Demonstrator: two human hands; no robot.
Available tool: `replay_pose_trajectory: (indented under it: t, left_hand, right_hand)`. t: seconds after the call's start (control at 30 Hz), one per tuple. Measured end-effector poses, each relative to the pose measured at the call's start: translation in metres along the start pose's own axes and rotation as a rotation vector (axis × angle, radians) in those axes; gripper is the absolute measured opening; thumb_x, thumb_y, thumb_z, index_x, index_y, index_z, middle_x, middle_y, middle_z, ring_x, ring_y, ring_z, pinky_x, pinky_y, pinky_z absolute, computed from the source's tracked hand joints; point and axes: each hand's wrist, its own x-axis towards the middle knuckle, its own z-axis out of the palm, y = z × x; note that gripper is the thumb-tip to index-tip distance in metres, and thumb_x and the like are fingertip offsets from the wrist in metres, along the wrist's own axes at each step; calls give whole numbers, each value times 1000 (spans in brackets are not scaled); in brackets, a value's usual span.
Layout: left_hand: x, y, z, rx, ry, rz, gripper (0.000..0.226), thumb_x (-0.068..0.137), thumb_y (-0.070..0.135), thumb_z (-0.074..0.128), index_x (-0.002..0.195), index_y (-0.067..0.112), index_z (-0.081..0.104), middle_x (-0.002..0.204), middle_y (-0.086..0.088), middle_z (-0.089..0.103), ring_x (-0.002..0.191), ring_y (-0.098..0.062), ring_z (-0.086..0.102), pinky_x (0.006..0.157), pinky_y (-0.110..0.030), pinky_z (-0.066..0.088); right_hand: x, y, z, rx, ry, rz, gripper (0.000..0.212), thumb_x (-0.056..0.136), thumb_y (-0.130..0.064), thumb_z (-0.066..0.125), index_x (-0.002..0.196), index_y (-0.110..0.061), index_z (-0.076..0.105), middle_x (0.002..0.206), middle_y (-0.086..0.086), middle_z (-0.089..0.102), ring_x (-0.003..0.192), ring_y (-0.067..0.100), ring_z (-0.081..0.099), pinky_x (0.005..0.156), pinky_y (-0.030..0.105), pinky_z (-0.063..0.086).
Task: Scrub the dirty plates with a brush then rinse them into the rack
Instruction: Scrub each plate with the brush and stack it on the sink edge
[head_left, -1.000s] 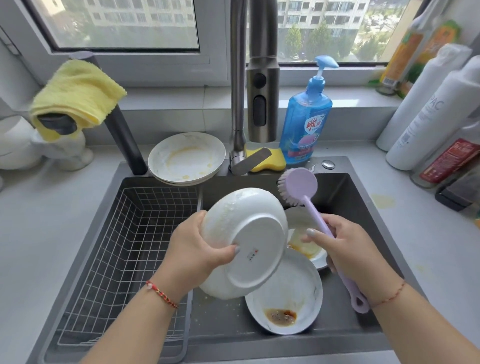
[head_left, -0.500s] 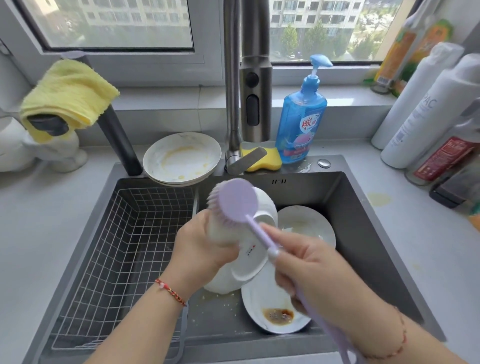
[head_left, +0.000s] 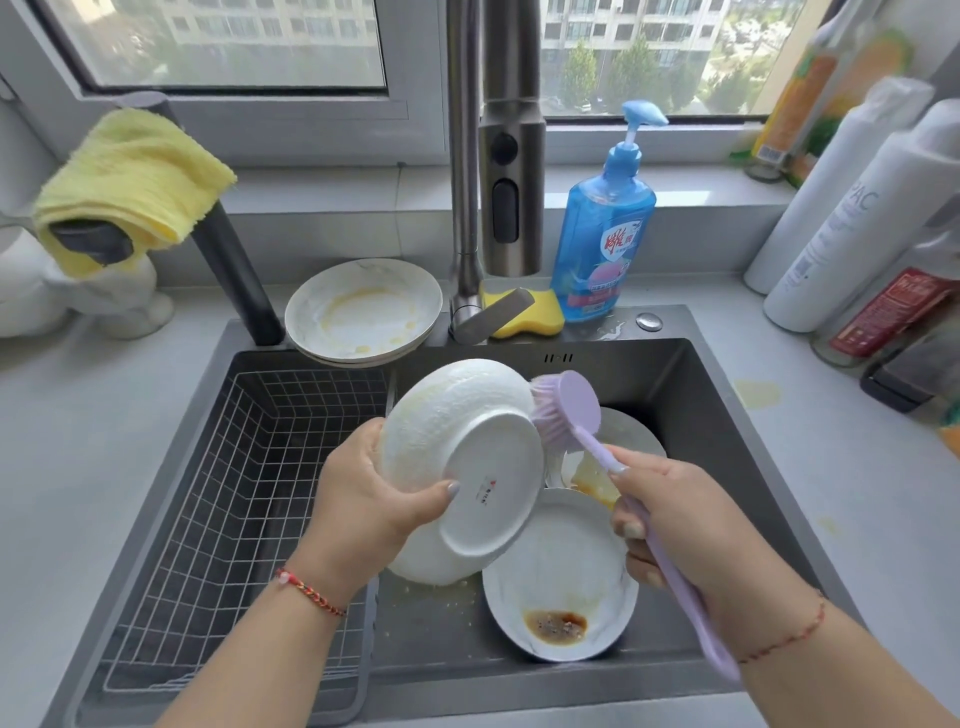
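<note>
My left hand (head_left: 374, 499) grips a white plate (head_left: 467, 467) by its rim, tilted with its underside facing me, over the dark sink (head_left: 727, 415). My right hand (head_left: 680, 519) holds a lilac brush (head_left: 566, 405) by its handle; the bristles touch the plate's upper right edge. Two dirty plates lie in the sink below: one with brown sauce (head_left: 561, 587), one with yellow residue (head_left: 628, 436) partly hidden. A stack of dirty plates (head_left: 363, 312) sits on the sink's back ledge. The wire rack (head_left: 234, 493) fills the sink's left half and holds nothing.
The tap (head_left: 488, 171) rises at the back centre, with a yellow sponge (head_left: 530, 312) and a blue soap bottle (head_left: 602, 234) beside it. A yellow cloth (head_left: 130, 176) hangs on a black spout at left. Several bottles (head_left: 857, 218) stand on the right counter.
The brush has swept from the plate's left part across to its upper right edge. My left hand has kept hold of the plate, its underside turned more toward me.
</note>
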Motion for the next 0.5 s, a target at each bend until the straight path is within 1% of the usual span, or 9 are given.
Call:
replay_pose_trajectory:
  t: [0.03,0.1,0.13,0.17,0.23,0.27,0.33,0.43,0.5]
  left_hand:
    - [-1,2,2,33,-10,9,54,49,30,93,94,25,63,89,4,69,80,-5,68,65,-23,57]
    - [-1,2,9,71,-26,21,46,58,15,94,90,24,62,84,5,68,75,-2,66,61,-19,54]
    - [0,1,12,66,-31,14,45,58,13,94,88,23,62,80,5,68,72,-2,65,59,-19,54]
    - [0,1,14,44,-33,1,45,55,15,94,86,23,62,76,5,69,68,-2,65,58,-20,53]
    - [1,0,14,-18,-27,-20,47,48,25,89,86,23,63,77,4,70,67,-5,66,58,-25,54]
    - [2,0,12,-31,-26,-16,49,45,29,87,88,22,63,79,2,71,69,-7,67,59,-26,55]
    - [2,1,6,-86,-30,0,60,40,37,88,93,20,64,87,-3,72,77,-14,71,64,-30,59]
    - [4,-3,-6,-349,0,-34,78,38,32,91,107,10,63,99,-10,74,90,-26,73,71,-39,61]
    - [8,-6,-15,-517,-15,-66,93,40,32,96,120,3,59,110,-18,71,100,-38,70,78,-48,59]
  right_hand:
    - [-3,-5,3,-8,-29,-35,42,97,-10,36,115,-32,67,50,2,35,42,11,27,41,22,25]
    - [-11,-15,14,-41,-126,-100,46,96,-9,37,110,-39,70,50,2,33,44,12,25,44,23,22]
    - [-17,-17,21,-62,-182,-127,47,96,-10,39,109,-44,69,50,2,33,45,13,23,44,22,20]
    - [-22,-18,28,-92,-229,-154,46,97,-13,41,109,-49,67,50,2,33,45,14,22,43,20,20]
    - [-29,-16,35,-150,-260,-194,44,98,-19,43,111,-56,62,48,0,35,45,15,22,41,20,23]
    - [-29,-16,35,-145,-248,-203,43,98,-19,44,112,-56,62,48,0,35,44,13,23,41,19,23]
    - [-22,-19,25,-83,-172,-189,43,98,-16,43,111,-49,66,49,1,32,41,10,24,41,18,22]
    - [-13,-17,4,-47,-27,-132,43,98,-11,39,109,-40,69,49,0,30,40,9,27,43,21,22]
    - [-12,-8,-6,-25,-14,-81,41,98,-12,38,114,-35,68,49,0,30,40,10,27,41,20,23]
